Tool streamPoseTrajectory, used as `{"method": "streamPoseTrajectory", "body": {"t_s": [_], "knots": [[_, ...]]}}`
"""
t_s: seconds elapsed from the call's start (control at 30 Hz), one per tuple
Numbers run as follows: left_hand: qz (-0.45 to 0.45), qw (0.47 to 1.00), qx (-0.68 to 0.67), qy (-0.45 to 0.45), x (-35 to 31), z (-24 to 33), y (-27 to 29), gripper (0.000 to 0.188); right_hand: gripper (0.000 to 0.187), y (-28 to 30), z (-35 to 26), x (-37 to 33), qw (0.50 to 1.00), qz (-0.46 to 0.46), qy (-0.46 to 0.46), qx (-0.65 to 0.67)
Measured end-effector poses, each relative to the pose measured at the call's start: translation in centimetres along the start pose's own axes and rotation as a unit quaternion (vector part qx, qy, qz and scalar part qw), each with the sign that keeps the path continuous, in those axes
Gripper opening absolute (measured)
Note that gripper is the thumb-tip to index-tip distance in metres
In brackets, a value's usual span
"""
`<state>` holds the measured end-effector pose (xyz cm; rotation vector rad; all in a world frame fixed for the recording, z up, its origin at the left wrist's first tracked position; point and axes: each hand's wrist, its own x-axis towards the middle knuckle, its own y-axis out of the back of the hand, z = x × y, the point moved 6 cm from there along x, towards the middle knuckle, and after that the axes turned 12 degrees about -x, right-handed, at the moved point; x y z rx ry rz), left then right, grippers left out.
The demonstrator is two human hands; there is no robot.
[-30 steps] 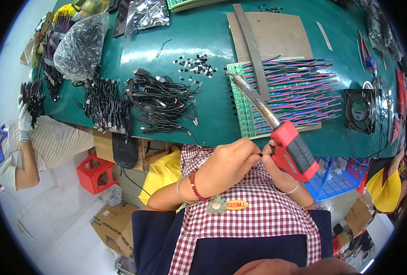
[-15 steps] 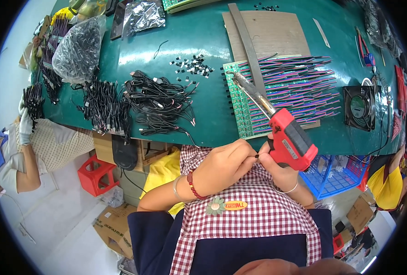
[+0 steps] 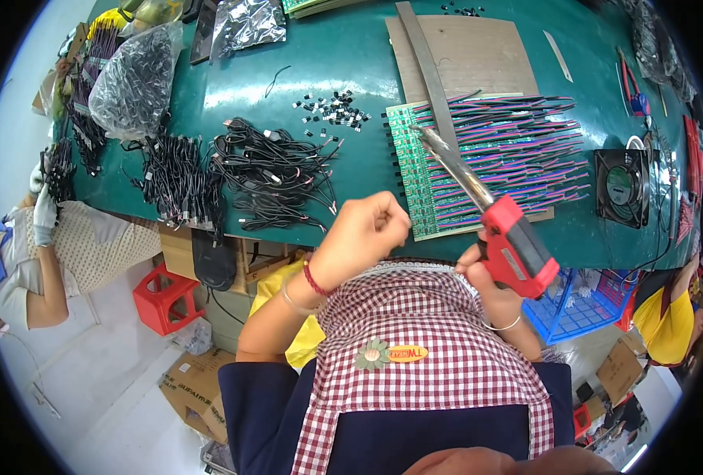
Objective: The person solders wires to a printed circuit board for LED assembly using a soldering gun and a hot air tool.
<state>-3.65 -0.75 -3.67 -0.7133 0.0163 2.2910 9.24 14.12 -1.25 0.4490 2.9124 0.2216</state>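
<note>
My right hand [image 3: 494, 286] grips a red-and-black soldering gun [image 3: 518, 247] in front of my apron. Its long metal barrel slants up and left, the tip over the green circuit boards [image 3: 407, 158]. Rows of dark, pink and blue wires [image 3: 510, 166] run rightward from those boards. At the table's near edge, my left hand [image 3: 369, 232] is raised with its fingers curled closed; whatever they may hold is hidden. Just beyond it on the left lies a bunch of black cables [image 3: 276, 170]. Small black-and-white connectors [image 3: 336, 111] are scattered farther back.
A metal bar [image 3: 427, 71] lies across brown board [image 3: 486, 59]. A black fan [image 3: 622, 186] and pliers [image 3: 630, 83] are at the right. More cable bundles [image 3: 173, 178] and a plastic bag [image 3: 136, 83] fill the left, where another person's gloved hand [image 3: 45, 214] works.
My hands have come apart from the small black piece they pinched together. My left hand has risen up and left; the soldering gun has shifted slightly right and down.
</note>
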Motion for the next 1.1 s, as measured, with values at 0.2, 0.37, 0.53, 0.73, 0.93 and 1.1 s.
{"method": "streamPoseTrajectory", "body": {"t_s": [0.2, 0.37, 0.53, 0.73, 0.93, 1.1], "knots": [[-0.020, 0.997, -0.004, 0.068, 2.4, -1.5, 1.1, 0.008, 0.041, 3.0, 2.8, -2.5, 1.000, 0.029, 0.013, -0.002], [-0.021, 0.996, 0.002, 0.088, 2.6, -1.1, 1.0, 0.010, 0.040, 4.3, 5.3, -4.9, 1.000, -0.003, -0.007, -0.027], [-0.050, 0.995, -0.011, 0.082, 2.9, -1.3, 1.0, 0.010, 0.017, 4.3, 5.8, -5.2, 0.994, -0.009, -0.085, 0.069], [-0.054, 0.994, -0.029, 0.087, 3.0, -1.3, 1.0, 0.009, 0.016, 4.5, 7.0, -5.9, 0.996, -0.020, -0.083, 0.005], [-0.056, 0.993, -0.050, 0.091, 3.0, -1.4, 1.0, 0.009, 0.014, 4.0, 6.9, -5.9, 0.992, -0.012, -0.110, 0.057], [-0.056, 0.992, -0.067, 0.087, 2.9, -1.7, 1.1, 0.011, 0.014, 3.9, 6.6, -5.8, 0.992, -0.015, -0.106, 0.065]]}}
